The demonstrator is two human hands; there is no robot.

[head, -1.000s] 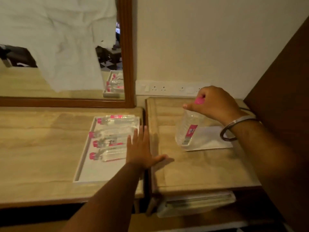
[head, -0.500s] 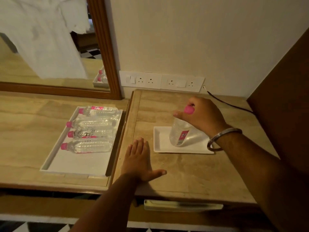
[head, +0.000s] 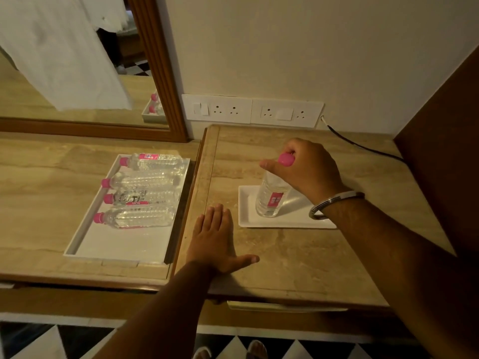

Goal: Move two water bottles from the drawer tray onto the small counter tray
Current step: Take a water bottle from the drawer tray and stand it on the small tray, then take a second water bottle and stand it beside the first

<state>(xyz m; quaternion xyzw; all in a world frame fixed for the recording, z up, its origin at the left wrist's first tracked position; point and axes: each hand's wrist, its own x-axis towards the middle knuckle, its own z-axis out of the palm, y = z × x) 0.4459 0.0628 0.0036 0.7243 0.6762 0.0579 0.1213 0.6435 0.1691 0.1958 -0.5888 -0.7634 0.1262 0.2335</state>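
Head view. My right hand [head: 308, 169] grips the pink cap of an upright water bottle [head: 270, 198], whose base stands on the small white counter tray [head: 287, 221]. My left hand [head: 216, 242] lies flat on the counter [head: 298, 265], fingers spread, holding nothing. Four bottles [head: 142, 193] lie side by side in the long drawer tray [head: 121, 247].

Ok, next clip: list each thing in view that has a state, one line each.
Upright bottle: standing on the small tray, pink cap on, gripped at the top.
Small tray: on the counter, holding one bottle.
Drawer tray: holds four bottles lying on their sides, caps pointing left.
Right hand: fingers closed around the bottle's cap.
Left hand: flat on the counter, empty.
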